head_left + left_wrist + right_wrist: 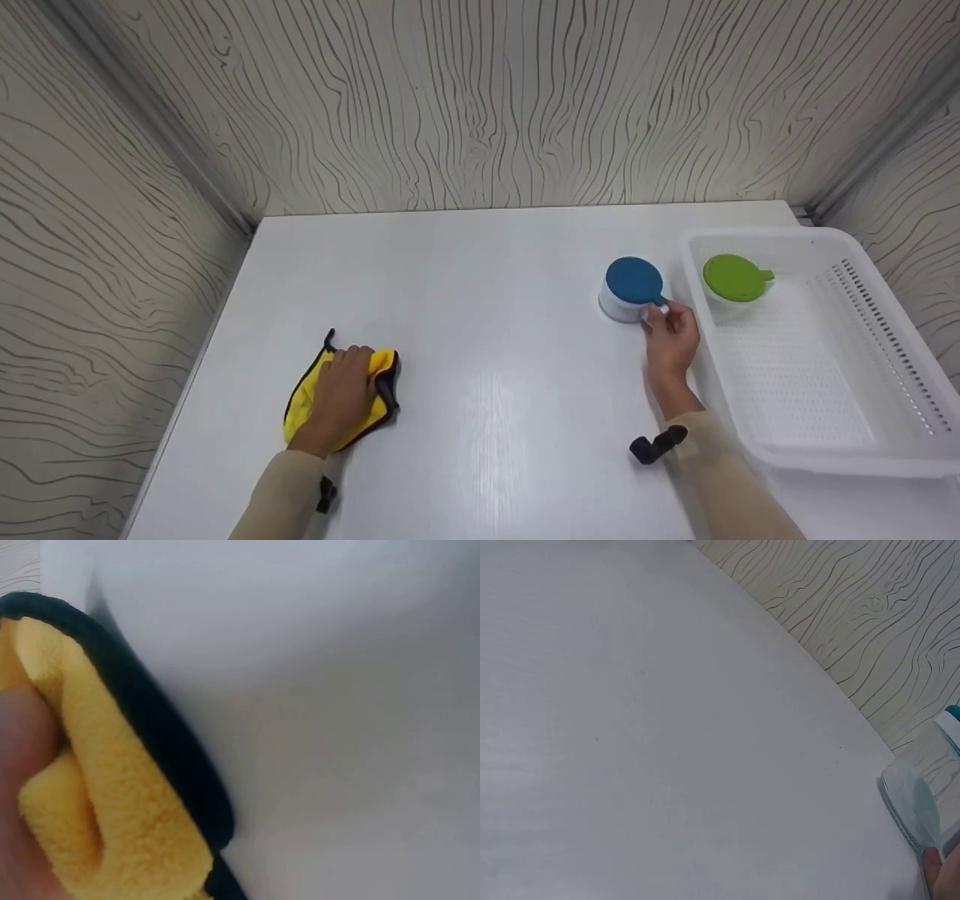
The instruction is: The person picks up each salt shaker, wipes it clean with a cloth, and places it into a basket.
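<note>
On the left of the table, my left hand [345, 394] grips a yellow cloth [300, 409] with black edging. In the left wrist view, a fold of the cloth [142, 802] bunches up against the thumb. My right hand [673, 341] pinches the handle side of a clear jar [621, 309] with a blue lid [634, 280]. The jar stands upright at the table's right. In the right wrist view, only part of the see-through jar [922, 776] shows at the edge, with a fingertip [931, 866] at its base.
A white plastic basket [724, 390] with slotted sides stands to the right of my right hand. Inside its far left corner sits a similar jar with a green lid [735, 277]. Wood-grain panels [487, 105] border the white table [480, 375] at the back and sides.
</note>
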Tool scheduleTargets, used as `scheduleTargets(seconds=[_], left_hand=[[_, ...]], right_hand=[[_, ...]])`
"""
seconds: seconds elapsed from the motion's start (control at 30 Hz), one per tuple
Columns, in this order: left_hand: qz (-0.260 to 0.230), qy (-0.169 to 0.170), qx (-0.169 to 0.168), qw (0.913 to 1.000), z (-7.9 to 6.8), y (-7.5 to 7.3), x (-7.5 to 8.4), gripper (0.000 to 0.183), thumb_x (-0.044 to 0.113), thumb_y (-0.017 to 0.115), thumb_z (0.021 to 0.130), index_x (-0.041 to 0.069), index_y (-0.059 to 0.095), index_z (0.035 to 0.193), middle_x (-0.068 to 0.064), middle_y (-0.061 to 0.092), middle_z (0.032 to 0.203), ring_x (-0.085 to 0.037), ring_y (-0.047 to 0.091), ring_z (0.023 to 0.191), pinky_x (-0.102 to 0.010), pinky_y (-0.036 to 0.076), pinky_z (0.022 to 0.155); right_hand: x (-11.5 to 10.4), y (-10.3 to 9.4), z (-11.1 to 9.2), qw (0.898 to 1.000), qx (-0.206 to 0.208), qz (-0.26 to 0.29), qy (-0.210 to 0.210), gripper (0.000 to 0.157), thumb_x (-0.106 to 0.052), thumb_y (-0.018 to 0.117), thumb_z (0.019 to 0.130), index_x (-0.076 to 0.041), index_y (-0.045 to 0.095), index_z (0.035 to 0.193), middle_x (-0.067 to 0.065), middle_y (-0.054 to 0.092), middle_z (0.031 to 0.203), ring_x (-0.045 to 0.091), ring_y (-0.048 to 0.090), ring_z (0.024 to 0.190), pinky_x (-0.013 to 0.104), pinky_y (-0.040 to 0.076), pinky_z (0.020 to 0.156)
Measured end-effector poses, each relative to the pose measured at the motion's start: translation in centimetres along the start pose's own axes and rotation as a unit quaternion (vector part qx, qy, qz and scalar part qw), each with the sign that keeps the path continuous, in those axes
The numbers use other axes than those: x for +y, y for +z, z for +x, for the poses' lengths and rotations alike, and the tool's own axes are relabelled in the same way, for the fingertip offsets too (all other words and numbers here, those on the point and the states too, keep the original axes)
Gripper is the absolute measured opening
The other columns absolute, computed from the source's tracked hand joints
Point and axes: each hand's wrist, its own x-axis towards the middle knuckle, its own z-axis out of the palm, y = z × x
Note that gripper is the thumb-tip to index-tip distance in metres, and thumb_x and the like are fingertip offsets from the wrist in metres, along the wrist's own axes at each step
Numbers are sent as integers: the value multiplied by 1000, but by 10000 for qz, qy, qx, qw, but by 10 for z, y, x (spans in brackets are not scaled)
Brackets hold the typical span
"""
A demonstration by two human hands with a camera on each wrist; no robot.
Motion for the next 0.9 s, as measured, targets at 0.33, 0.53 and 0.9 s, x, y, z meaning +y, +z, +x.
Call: scheduleTargets(seconds=[0.33, 0.53, 0.9], left_hand=[[-35, -1, 55, 10000, 1, 1, 1, 27, 16, 64, 100, 7, 56, 123, -9, 59, 113, -28, 49, 100, -47, 43, 91], [-75, -13, 39, 10000, -1, -1, 2, 27, 16, 65, 99, 6, 56, 122, -8, 58, 109, -27, 48, 99, -46, 43, 91], [-45, 5, 31, 10000, 0, 0, 0, 26, 17, 62, 101, 7, 56, 124, -8, 58, 111, -28, 48, 100, -45, 42, 90]], right_hand=[[1, -2, 1, 9998, -106, 102, 118, 13, -7, 58, 103, -10, 54, 115, 4, 53, 124, 17, 50, 122, 37, 45, 108], [1, -3, 0, 9994, -137, 290, -105, 10, 0, 60, 101, -4, 54, 108, 4, 54, 107, 15, 52, 105, 29, 53, 97], [-1, -4, -1, 9980, -325, 534, -4, 10, 2, 59, 101, -6, 55, 106, 1, 59, 103, 16, 54, 101, 27, 57, 88]])
